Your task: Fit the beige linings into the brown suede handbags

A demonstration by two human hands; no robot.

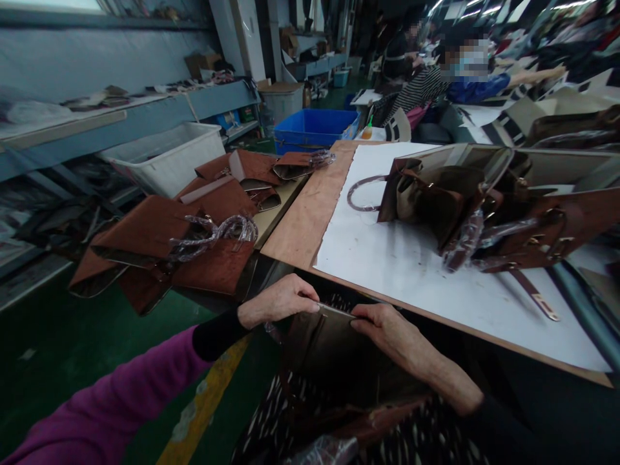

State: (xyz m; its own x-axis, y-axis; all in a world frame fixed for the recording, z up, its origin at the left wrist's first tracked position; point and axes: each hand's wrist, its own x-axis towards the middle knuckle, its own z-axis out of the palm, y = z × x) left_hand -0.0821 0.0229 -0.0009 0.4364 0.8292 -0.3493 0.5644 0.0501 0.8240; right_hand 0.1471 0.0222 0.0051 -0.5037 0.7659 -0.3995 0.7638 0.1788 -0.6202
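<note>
Below the table's near edge, my left hand (278, 301) and my right hand (387, 329) both pinch the top edge of a dark brown bag (334, 349) that rests in my lap. My fingers are closed on a thin flat strip along that edge, the left at its left end and the right at its right end. The bag's lower part is in shadow and hard to make out.
A wooden table with a white sheet (411, 271) carries brown handbags (484, 206) at the right. Several brown bags (194, 232) with wrapped handles are piled at the left. A white bin (169, 158) and a blue crate (312, 129) stand behind. Other people sit at the far right.
</note>
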